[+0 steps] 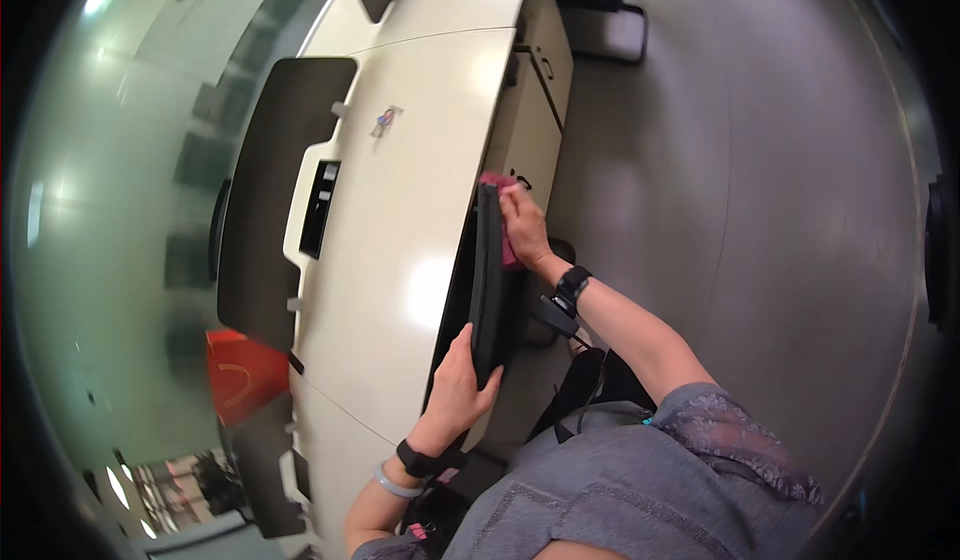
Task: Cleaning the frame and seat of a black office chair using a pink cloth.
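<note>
My left hand [456,389] grips the near end of a black padded panel [487,282], which looks like a chair's backrest seen edge-on from above. Its thumb lies on one side and its fingers on the other. Against the panel's right face, near the far end, my right hand [525,224] presses a dark pink cloth [496,180]. Part of the cloth is hidden behind the fingers. The panel stands upright beside the front edge of a long white desk [405,207]. Both wrists wear black bands.
A small figure-like trinket [385,121] lies on the desk. Dark divider panels [289,192] line its back edge, by an opened cable box [320,209] and a red bag [247,376]. White cabinets [525,132] stand under the desk. Another black chair [600,12] stands farther off on the grey floor [660,185].
</note>
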### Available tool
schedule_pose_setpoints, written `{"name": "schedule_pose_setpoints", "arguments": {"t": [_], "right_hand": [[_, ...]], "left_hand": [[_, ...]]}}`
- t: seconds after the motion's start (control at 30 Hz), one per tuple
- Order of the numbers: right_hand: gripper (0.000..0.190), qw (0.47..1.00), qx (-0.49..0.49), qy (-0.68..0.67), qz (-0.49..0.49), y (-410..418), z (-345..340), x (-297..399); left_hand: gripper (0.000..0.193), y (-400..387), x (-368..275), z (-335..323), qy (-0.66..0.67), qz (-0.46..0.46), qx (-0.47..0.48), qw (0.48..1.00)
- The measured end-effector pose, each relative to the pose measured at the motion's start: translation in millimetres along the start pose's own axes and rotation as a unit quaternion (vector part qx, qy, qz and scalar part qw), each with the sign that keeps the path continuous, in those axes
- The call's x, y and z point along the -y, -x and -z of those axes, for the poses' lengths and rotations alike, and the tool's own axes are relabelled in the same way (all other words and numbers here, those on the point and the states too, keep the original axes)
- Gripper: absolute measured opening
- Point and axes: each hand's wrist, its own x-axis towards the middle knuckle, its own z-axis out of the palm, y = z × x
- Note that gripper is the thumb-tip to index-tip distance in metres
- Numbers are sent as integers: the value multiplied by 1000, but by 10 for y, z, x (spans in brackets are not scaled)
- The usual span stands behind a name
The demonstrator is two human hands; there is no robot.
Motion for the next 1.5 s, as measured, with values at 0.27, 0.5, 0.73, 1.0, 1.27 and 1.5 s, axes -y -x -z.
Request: {"name": "schedule_pose_setpoints", "arguments": {"t": [0.27, 0.5, 0.73, 1.0, 1.27, 1.5], "right_hand": [[25, 975, 75, 9, -210, 365, -89, -1062], [22, 995, -53, -84, 0, -9, -39, 284], [27, 997, 20, 21, -78, 62, -243, -1358], [44, 972, 36, 196, -121, 8, -308, -2651], [30, 979, 39, 157, -123, 30, -453, -2380], [27, 978, 7, 189, -93, 98, -425, -2484]], "left_hand": [[68, -698, -137, -160, 48, 54, 14, 997], [66, -630, -106, -86, 44, 149, 32, 987], [66, -734, -201, -187, -18, 133, 43, 990], [59, -469, -191, -148, -16, 139, 34, 990], [81, -543, -222, -82, 22, 169, 115, 979], [36, 80, -104, 191, -284, -13, 277, 918]]}}
